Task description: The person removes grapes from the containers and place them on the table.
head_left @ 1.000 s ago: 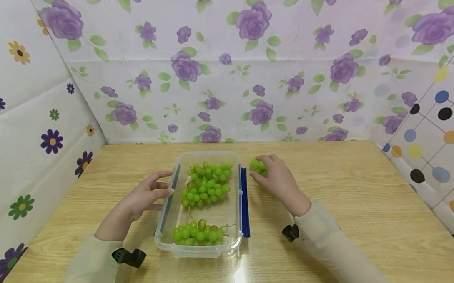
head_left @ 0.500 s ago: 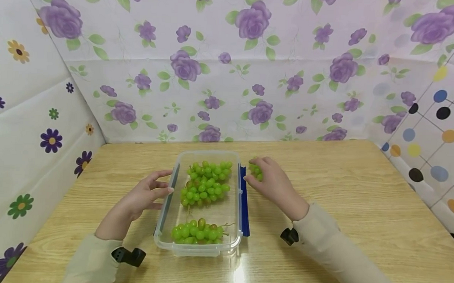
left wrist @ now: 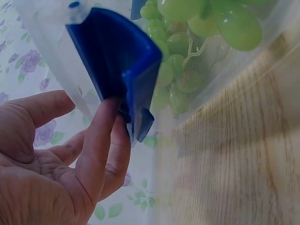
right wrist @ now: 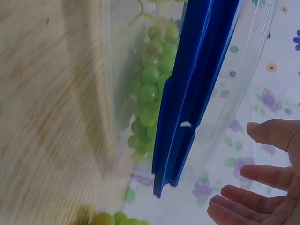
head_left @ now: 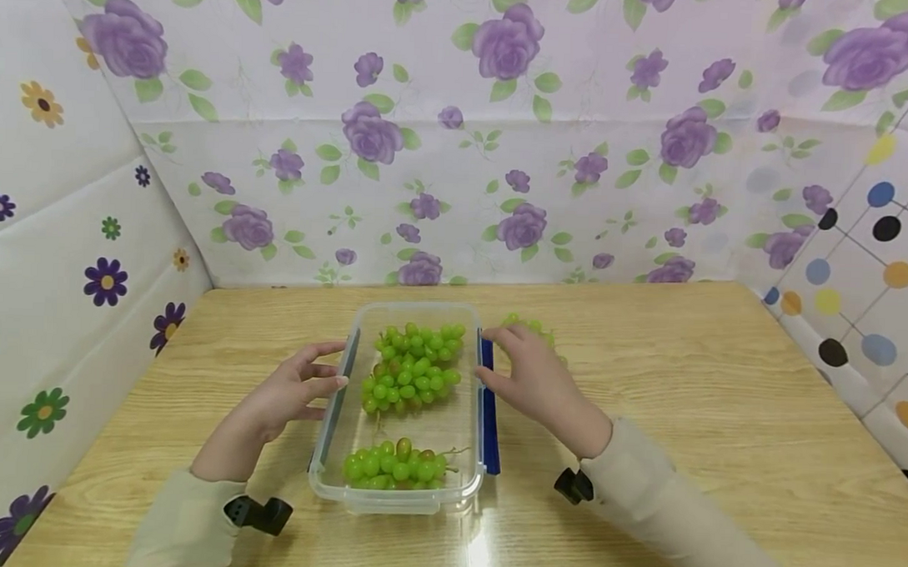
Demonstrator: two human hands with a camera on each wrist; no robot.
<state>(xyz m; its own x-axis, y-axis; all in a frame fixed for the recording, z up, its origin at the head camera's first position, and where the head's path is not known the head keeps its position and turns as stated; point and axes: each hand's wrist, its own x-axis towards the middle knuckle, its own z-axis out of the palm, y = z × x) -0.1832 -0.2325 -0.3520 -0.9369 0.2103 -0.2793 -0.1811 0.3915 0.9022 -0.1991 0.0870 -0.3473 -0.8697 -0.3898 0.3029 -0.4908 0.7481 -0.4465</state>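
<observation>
The right hand (head_left: 529, 378) has let go of the small bunch of green grapes (head_left: 531, 328), which now lies on the wooden bench (head_left: 683, 392) just behind it. Its fingers are spread and empty at the blue right clip (head_left: 487, 401) of the clear plastic box (head_left: 397, 490). The left hand (head_left: 288, 394), relaxed, touches the left clip (left wrist: 117, 61), so the box seems next in hand.

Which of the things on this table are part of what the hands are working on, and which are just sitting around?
In hand:
- clear plastic container with blue side clips
- two grape bunches inside
- loose grape bunch on the table behind the right hand
- left hand touching the left clip

Lying about:
- wooden table
- floral backdrop
</observation>
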